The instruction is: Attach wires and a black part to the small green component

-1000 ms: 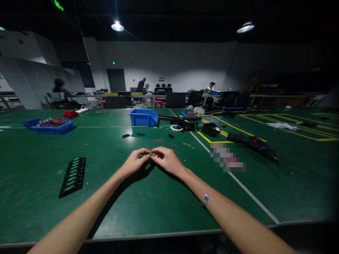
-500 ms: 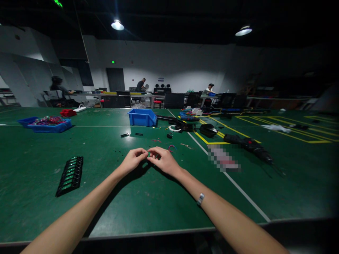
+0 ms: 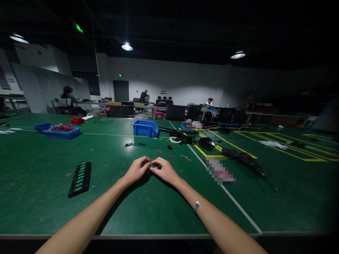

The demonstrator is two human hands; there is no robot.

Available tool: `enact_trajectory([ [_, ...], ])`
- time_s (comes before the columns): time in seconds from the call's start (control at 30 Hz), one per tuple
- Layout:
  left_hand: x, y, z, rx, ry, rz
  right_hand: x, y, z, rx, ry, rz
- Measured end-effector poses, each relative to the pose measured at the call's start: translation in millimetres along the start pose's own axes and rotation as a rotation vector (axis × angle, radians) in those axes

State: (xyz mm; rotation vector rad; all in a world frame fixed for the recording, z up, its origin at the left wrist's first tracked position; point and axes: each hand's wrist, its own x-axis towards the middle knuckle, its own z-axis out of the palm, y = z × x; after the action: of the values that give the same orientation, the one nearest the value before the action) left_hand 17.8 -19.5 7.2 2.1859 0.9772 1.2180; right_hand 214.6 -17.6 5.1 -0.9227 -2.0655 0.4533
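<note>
My left hand and my right hand meet fingertip to fingertip just above the green tabletop. Pinched between them is a small green piece, which looks like a little circuit board; the fingers cover most of it. To the left of my hands lies a black rack holding several green boards in a row. Beyond my fingers are short red and blue wires and two small black parts, one of them a black strip.
A blue bin stands beyond my hands. At the left, a blue tray holds tangled wires near a red object. On the right lie a black power tool and a pixelated item. People sit at far benches.
The view has tilted up and turned slightly left, so everything sits lower and most things shift right. Both hands stay together around the small green piece, with fingers slightly shifted.
</note>
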Motion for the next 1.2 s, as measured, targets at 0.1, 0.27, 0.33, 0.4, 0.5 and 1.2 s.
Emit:
enact_trajectory([
  [0.1,-1.0,-2.2,-0.4,0.02,0.0,0.001,-0.8,2.2,1.2,-0.004,-0.015,0.002],
  [0.27,-3.1,-8.1,-1.4,0.049,0.022,-0.048,-1.8,4.7,2.6,-0.012,-0.019,0.038],
  [0.33,-4.0,-9.0,-1.2,0.058,0.031,-0.063,-2.1,5.2,3.3,-0.015,-0.021,0.053],
  [0.4,-5.1,-9.2,-0.6,0.059,0.037,-0.068,-2.5,5.5,4.3,-0.022,-0.023,0.071],
  [0.5,-7.0,-9.2,0.6,0.056,0.042,-0.079,-3.5,6.0,5.8,-0.023,-0.016,0.098],
  [1.2,-21.3,-16.6,1.5,0.237,-0.04,-0.01,-8.6,14.8,9.7,0.093,-0.039,0.21],
])
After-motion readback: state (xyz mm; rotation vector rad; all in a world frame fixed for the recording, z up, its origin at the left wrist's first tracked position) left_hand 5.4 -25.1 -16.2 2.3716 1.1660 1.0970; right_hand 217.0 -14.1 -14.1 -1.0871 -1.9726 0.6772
